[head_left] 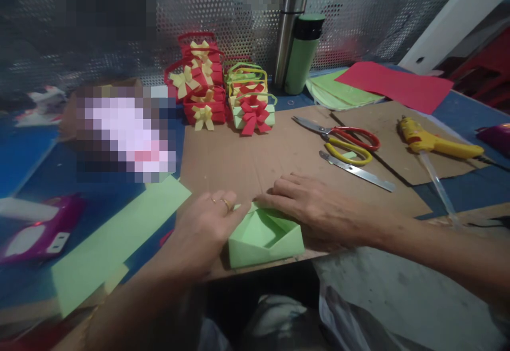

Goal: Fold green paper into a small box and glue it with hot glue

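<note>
A light green folded paper box (265, 253), open at the top, lies at the front edge of a brown cardboard sheet (227, 165). My left hand (209, 218) pinches its far left side, thumb along the rim. Against the far right wall, my right hand (306, 205) is closed with its fingers curled and the thumb near the other thumb. The far fingertips are partly hidden behind the paper. Left of my left forearm is a long light green paper strip (119, 245).
Scissors (338, 134) and a metal blade (364, 173) lie on the cardboard, with a yellow glue gun (438, 141) to the right. Small red paper baskets (205, 109) and a green one (255, 117) stand behind, near a green bottle (305, 56). Red paper (394, 85) lies back right.
</note>
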A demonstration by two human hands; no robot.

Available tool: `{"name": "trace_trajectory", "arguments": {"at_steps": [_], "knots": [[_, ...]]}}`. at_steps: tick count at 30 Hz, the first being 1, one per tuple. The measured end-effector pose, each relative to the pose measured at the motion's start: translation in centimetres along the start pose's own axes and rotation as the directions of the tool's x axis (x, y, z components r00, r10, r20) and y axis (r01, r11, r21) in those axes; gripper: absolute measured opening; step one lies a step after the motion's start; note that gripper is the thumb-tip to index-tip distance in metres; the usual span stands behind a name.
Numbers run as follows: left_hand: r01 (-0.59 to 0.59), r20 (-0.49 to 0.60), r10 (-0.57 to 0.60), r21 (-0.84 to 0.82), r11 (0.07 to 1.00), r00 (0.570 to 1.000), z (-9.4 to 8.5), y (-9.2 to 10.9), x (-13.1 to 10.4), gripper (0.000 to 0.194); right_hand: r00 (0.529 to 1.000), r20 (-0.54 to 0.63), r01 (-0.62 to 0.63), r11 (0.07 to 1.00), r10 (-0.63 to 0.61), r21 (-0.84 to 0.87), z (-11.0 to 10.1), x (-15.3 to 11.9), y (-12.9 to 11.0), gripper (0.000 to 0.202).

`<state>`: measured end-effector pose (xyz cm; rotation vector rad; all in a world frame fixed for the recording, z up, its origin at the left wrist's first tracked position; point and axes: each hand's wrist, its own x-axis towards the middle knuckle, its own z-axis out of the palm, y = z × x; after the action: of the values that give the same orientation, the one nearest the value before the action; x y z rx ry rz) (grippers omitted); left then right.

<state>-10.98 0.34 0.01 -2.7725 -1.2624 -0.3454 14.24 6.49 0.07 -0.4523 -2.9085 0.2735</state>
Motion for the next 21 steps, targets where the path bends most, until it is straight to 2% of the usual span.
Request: {"name": "trace_trajectory", "arguments": {"at_steps": [3,6,9,13,15,18,21], "knots": [[-0.042,-0.019,0.042,0.023,0.999,0.999,0.1,-0.1,-0.1,0.038,0.999,0.03,0.039,0.999,-0.039,0.001,-0.4,0.3,0.1,0.03],[-0.024,0.005,0.024,0.022,0.999,1.0,0.0,-0.2,0.0,0.038,1.0,0.016,0.007,0.999,-0.008,0.05,-0.3,0.4,0.2,0.028],[0.031,0.092,-0.029,-0.017,0.999,0.995,-0.5,-0.3,0.3,0.041,0.999,0.016,-0.034,0.995,0.033,0.098,-0.1,0.5,0.2,0.027],[0.077,0.181,-0.06,-0.086,0.993,0.982,-1.3,-0.1,0.9,0.048,0.999,0.024,-0.024,0.998,0.022,0.063,0.0,0.5,0.2,0.034],[0.048,0.162,-0.035,-0.079,0.996,0.986,-1.3,-0.1,0.7,0.049,1.0,0.01,-0.009,0.998,0.009,0.056,0.0,0.4,0.3,0.035],[-0.062,0.032,0.062,-0.003,0.998,0.998,-0.7,-0.4,-0.3,0.044,1.0,-0.006,0.019,0.998,-0.019,0.057,0.0,-0.2,0.5,0.031],[-0.136,-0.08,0.138,0.029,0.99,0.987,0.0,-1.0,-1.6,0.037,1.0,-0.008,0.031,0.998,-0.03,0.049,0.0,-1.0,0.5,0.029]]}}
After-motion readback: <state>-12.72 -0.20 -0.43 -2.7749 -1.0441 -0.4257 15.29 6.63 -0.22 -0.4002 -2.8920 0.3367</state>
